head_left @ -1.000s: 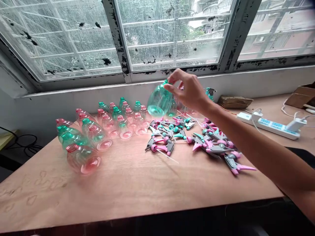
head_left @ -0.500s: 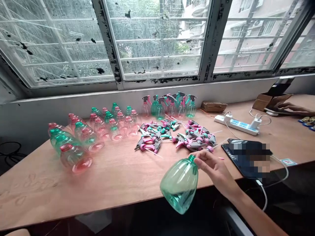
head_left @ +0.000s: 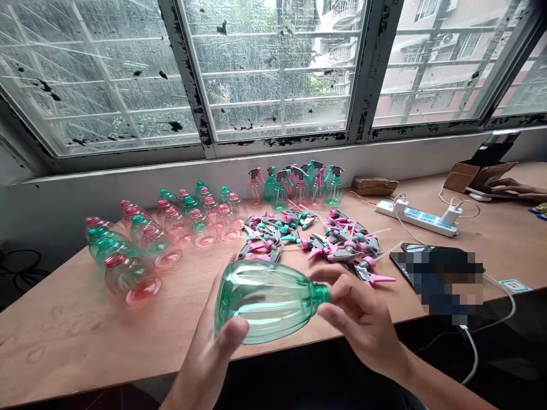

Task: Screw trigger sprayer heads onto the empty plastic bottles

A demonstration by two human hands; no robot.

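A clear green spray bottle body (head_left: 269, 299) lies sideways in the air above the table's front edge, its neck to the right and no spray head on it. My left hand (head_left: 217, 341) is closed around its base, thumb on the near side and the other fingers hidden behind. At the threaded neck, my right hand (head_left: 359, 313) grips with thumb and fingers. Just beyond lie loose trigger spray heads (head_left: 346, 242) in pink, teal and grey, with thin white tubes. A second heap of spray heads (head_left: 273, 230) lies to their left.
Pink and green bottles (head_left: 149, 239) without heads stand at the left. Several bottles with spray heads (head_left: 299, 185) line the wall. A power strip (head_left: 416, 218), a tablet (head_left: 431, 273) with a cable and another person's hand (head_left: 513, 187) are at the right.
The green bottle has gone from hanging tilted below my right hand to lying level and nearer the middle. My left hand has come in from the lower left and taken its base.
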